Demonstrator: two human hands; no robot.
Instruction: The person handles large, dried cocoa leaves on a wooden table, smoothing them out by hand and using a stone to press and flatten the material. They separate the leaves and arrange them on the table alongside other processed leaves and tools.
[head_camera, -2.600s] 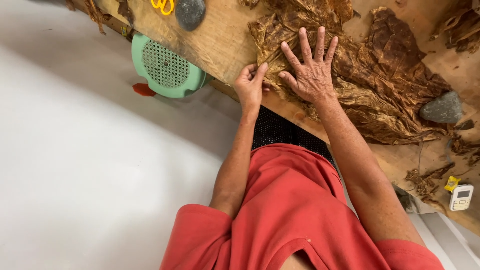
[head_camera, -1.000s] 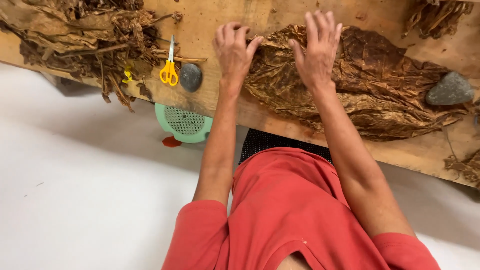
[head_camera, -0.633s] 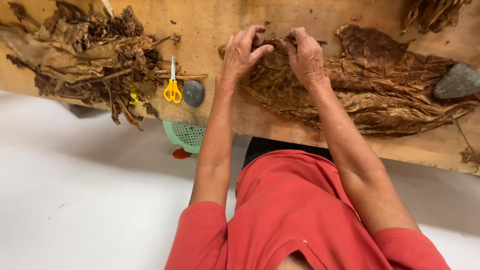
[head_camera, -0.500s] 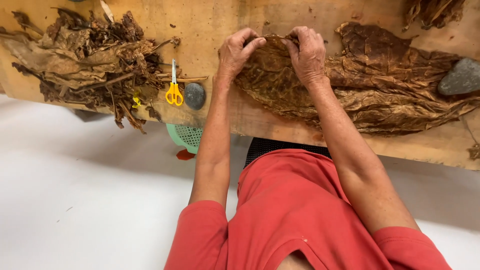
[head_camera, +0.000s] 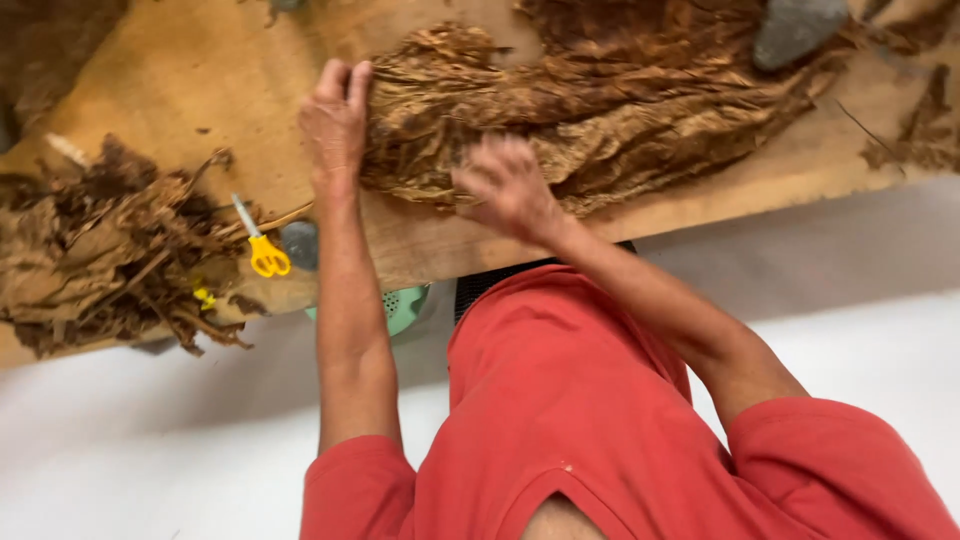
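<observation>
A broad stack of dried brown leaves (head_camera: 620, 110) lies spread on a wooden board (head_camera: 190, 80). My left hand (head_camera: 335, 115) rests flat, fingers together, against the left edge of the stack. My right hand (head_camera: 505, 185) is blurred by motion over the near edge of the leaves, fingers loosely apart; whether it grips a leaf is unclear. A grey stone (head_camera: 795, 30) sits on the far right end of the stack.
A heap of brown leaf scraps and stems (head_camera: 110, 250) lies at the board's left. Yellow-handled scissors (head_camera: 262, 250) and a small grey stone (head_camera: 298, 243) lie beside it. A green round object (head_camera: 400, 305) shows under the board's edge. More leaf bits (head_camera: 915, 130) lie far right.
Both hands gripped the leaf stack's far edge before. Now my left hand lies flat at the stack's left edge and my right hand has swept back toward the near edge. The view has shifted.
</observation>
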